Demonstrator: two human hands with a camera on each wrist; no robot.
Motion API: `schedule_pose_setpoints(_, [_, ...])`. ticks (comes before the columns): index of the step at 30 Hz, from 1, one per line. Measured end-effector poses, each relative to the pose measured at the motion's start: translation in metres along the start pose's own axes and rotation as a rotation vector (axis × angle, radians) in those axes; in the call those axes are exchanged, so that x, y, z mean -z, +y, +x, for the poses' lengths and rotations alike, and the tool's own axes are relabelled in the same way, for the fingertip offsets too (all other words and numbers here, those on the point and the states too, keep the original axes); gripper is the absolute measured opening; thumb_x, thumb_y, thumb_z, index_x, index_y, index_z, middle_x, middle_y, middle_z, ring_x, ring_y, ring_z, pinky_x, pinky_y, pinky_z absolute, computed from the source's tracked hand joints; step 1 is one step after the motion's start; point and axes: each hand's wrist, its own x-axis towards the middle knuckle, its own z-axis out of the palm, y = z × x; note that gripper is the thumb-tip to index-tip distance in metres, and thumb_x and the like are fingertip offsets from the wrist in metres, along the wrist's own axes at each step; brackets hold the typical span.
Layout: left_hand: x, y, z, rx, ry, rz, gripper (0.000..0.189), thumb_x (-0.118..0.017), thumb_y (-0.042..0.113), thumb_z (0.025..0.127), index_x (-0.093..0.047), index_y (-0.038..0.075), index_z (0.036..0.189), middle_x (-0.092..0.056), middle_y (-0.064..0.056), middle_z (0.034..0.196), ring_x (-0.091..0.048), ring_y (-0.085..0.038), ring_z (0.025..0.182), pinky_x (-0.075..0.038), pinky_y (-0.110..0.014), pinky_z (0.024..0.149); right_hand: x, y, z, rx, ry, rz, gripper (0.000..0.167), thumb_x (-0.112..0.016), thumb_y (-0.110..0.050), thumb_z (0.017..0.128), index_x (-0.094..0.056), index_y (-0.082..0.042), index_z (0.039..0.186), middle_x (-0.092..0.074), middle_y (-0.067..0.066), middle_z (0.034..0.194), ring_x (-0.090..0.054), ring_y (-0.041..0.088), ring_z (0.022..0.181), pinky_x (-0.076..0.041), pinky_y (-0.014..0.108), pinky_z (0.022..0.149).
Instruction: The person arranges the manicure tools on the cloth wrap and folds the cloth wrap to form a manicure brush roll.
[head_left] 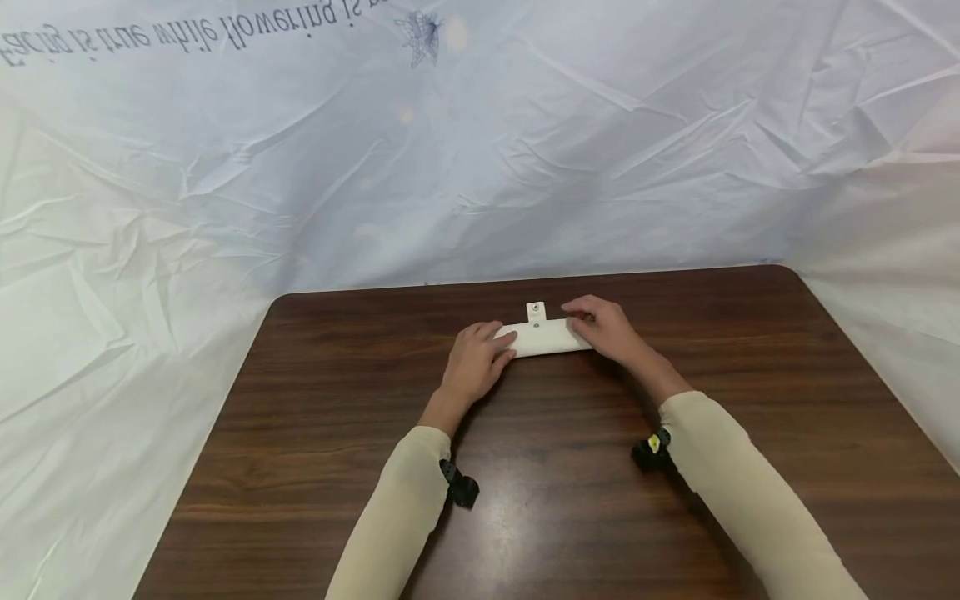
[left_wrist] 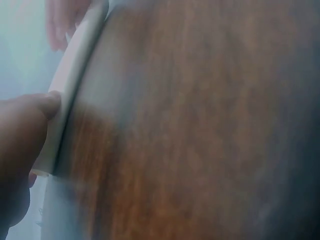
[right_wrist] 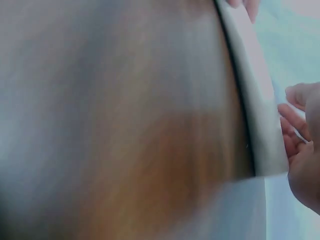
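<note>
A slim, long white case (head_left: pixel 543 337) lies near the far side of the brown wooden table. From its far edge a short white tab (head_left: pixel 536 311) with a metal snap sticks out. My left hand (head_left: pixel 471 364) holds the case's left end, the thumb (left_wrist: pixel 50 102) pressed to the near side and other fingers over the top. At the opposite end is my right hand (head_left: pixel 609 332), its loosely bent fingers (right_wrist: pixel 295 120) by the far edge and right end. In the right wrist view the case's smooth side (right_wrist: pixel 257 100) shows along its length.
The dark wood-grain table (head_left: pixel 540 467) has rounded far corners. White sheeting (head_left: pixel 480 167) with printed lettering hangs behind it and along both sides. Each cream sleeve carries a black wrist camera, one on the left (head_left: pixel 461 487) and one on the right (head_left: pixel 649 452).
</note>
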Motion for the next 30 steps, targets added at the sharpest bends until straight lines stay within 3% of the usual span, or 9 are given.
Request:
schedule_pose_setpoints(7, [-0.001,-0.002,0.001,0.014,-0.023,0.0,0.036,-0.059,0.033,0.103,-0.066,0.022,0.137,-0.06,-0.009,0.145,-0.055,-0.032,0.135,-0.041,-0.052,0.116,-0.008,-0.01,0.033,-0.239,-0.1,0.049,0.037,-0.051,-0.018,0.107,-0.06,0.001,0.137,-0.06,0.024,0.141,-0.054,0.042,0.134,-0.042,0.059,0.111])
schedule_pose_setpoints(10, [-0.001,-0.002,0.002,0.014,-0.022,0.004,0.036,-0.059,0.033,0.103,-0.066,0.023,0.137,-0.061,-0.008,0.145,-0.055,-0.032,0.134,-0.041,-0.051,0.116,-0.012,-0.014,0.041,-0.282,-0.145,0.07,0.04,-0.047,-0.021,0.109,-0.056,-0.001,0.142,-0.057,0.023,0.145,-0.053,0.042,0.135,-0.039,0.059,0.114])
schedule_pose_setpoints(14, [-0.003,-0.002,0.002,0.012,-0.019,0.024,0.036,-0.059,0.034,0.103,-0.066,0.023,0.137,-0.061,-0.007,0.144,-0.056,-0.03,0.133,-0.042,-0.05,0.115,-0.02,-0.018,0.045,-0.3,-0.147,0.067,0.039,-0.048,-0.027,0.109,-0.059,-0.005,0.14,-0.06,0.019,0.142,-0.055,0.039,0.133,-0.041,0.057,0.111])
schedule_pose_setpoints(19, [-0.002,-0.002,0.002,0.017,-0.021,0.035,0.036,-0.06,0.033,0.102,-0.067,0.024,0.136,-0.061,-0.007,0.144,-0.057,-0.031,0.133,-0.043,-0.049,0.114,-0.025,-0.018,0.042,-0.22,-0.103,0.086,0.028,-0.055,-0.026,0.106,-0.068,-0.006,0.12,-0.068,0.017,0.125,-0.061,0.035,0.117,-0.045,0.052,0.102])
schedule_pose_setpoints(23, [-0.002,0.0,0.004,0.033,-0.016,0.045,0.035,-0.062,0.032,0.102,-0.067,0.025,0.136,-0.062,-0.006,0.144,-0.057,-0.03,0.132,-0.044,-0.048,0.113,-0.024,-0.015,0.033,-0.068,-0.083,0.091,0.022,-0.061,-0.017,0.103,-0.072,-0.002,0.115,-0.071,0.018,0.118,-0.066,0.034,0.111,-0.05,0.05,0.096])
schedule_pose_setpoints(26, [-0.002,0.001,0.004,0.039,-0.009,0.053,0.034,-0.064,0.031,0.101,-0.068,0.026,0.134,-0.063,-0.005,0.142,-0.058,-0.029,0.131,-0.046,-0.048,0.112,-0.023,-0.013,0.027,0.036,-0.084,0.079,0.019,-0.065,-0.012,0.099,-0.076,-0.002,0.112,-0.072,0.017,0.111,-0.068,0.03,0.097,-0.053,0.04,0.083])
schedule_pose_setpoints(30, [-0.002,0.003,0.005,0.05,-0.022,0.053,0.034,-0.064,0.031,0.101,-0.068,0.026,0.134,-0.063,-0.005,0.142,-0.059,-0.029,0.131,-0.047,-0.048,0.111,-0.024,-0.01,0.023,0.105,-0.075,0.065,0.015,-0.071,-0.009,0.095,-0.079,-0.004,0.107,-0.071,0.013,0.104,-0.059,0.017,0.077,-0.046,0.026,0.068])
